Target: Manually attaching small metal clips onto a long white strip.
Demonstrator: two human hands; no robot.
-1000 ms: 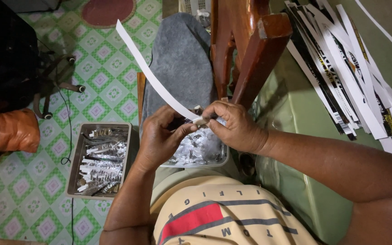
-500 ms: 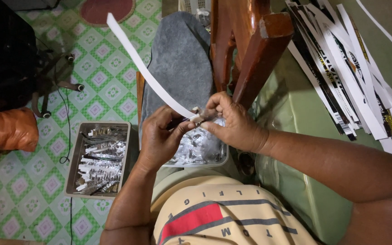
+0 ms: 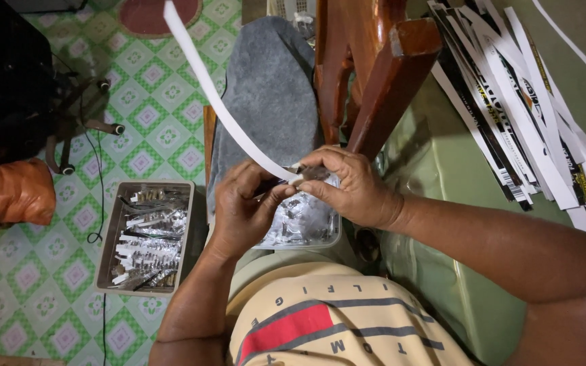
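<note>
A long white paper strip (image 3: 215,102) slants from the top of the view down to my hands. My left hand (image 3: 242,207) pinches its lower end between thumb and fingers. My right hand (image 3: 350,186) grips the same end from the right, its fingertips closed on the strip and on a small shiny piece I cannot make out. Both hands meet above a clear plastic container (image 3: 306,227) of small silvery folded pieces that rests on my lap.
A metal tray (image 3: 145,237) of silvery pieces sits on the green patterned floor to the left. A wooden chair leg (image 3: 381,88) rises just beyond my hands. Several cut paper strips (image 3: 523,115) lie on the green table at right. An orange bag (image 3: 8,193) is far left.
The strip's free end has swung up and leftward toward the top edge. My hands have stayed together over the container, fingers working its lower end.
</note>
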